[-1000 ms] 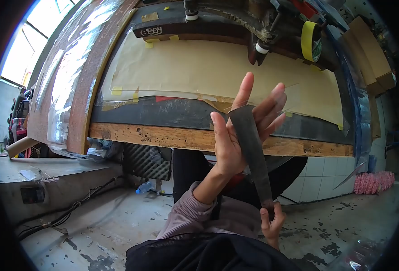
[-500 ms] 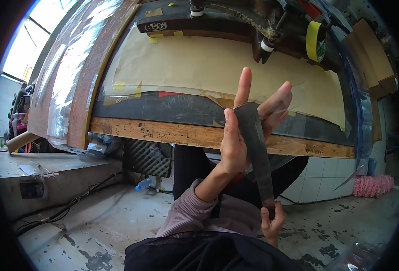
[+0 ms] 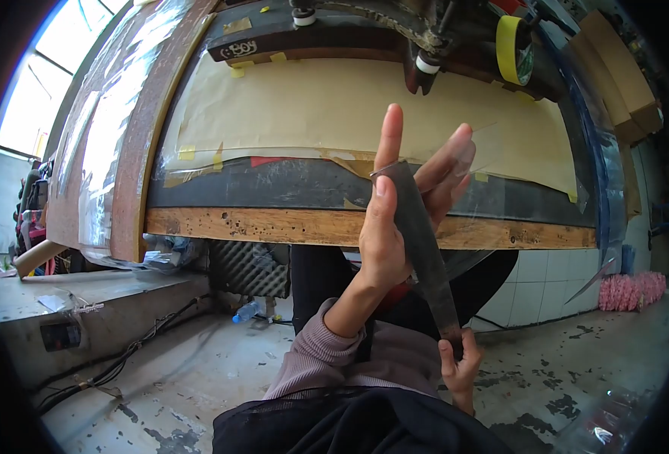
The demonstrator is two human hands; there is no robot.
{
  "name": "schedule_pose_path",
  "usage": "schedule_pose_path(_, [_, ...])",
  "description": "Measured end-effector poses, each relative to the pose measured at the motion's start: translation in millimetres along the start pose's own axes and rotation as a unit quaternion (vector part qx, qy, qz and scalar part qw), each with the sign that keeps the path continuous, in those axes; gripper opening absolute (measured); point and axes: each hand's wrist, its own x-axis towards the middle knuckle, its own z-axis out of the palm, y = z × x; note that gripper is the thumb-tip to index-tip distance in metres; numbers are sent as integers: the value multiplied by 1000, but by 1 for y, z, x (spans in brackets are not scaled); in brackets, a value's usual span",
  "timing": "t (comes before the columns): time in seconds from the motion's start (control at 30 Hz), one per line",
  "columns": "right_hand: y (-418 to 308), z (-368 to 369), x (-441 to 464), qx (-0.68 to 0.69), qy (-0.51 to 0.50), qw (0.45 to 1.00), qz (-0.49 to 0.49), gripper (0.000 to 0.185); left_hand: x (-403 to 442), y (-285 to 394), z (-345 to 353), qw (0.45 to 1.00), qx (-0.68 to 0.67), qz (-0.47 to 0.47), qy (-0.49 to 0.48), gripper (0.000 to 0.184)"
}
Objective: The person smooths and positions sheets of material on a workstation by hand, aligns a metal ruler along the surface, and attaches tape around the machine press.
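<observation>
My left hand (image 3: 383, 238) is raised in front of the bench, index finger pointing up and thumb beside the strip's top end. A clear plastic sheet (image 3: 479, 163) lies against this hand, and the other fingers show through it. How the thumb grips the sheet is partly hidden. My right hand (image 3: 461, 365), lower down near my lap, is closed around the narrow end of a long dark flat strip (image 3: 423, 253), whose exact kind I cannot tell. Tilted, the strip runs up across the sheet to my left palm, its wide end beside the thumb.
The bench has a wooden front edge (image 3: 274, 225) and a brown paper sheet (image 3: 289, 102) taped on top. Across the back is a dark metal machine (image 3: 395, 30) with a yellow tape roll (image 3: 509, 51). A cardboard box (image 3: 614, 76) stands right; cables (image 3: 134, 344) run low left.
Both hands keep their hold, and the strip stays across the left palm. The bench and left hand appear slightly higher and further left in view; the camera seems to have shifted.
</observation>
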Motion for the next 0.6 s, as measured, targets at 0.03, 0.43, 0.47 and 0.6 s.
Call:
schedule_pose_path(0.03, [1,0,0,2,2,1000,-2,25,0,0,0,1000,2,-3,3,70])
schedule_pose_path(0.43, [3,0,1,21,-16,1000,4,22,-2,1,2,1000,15,-9,20,67])
schedule_pose_path(0.47, [2,0,1,24,-15,1000,5,22,-2,0,2,1000,13,-8,20,66])
schedule_pose_path(0.6, [2,0,1,21,-12,1000,4,22,-2,-1,1,1000,9,-6,21,65])
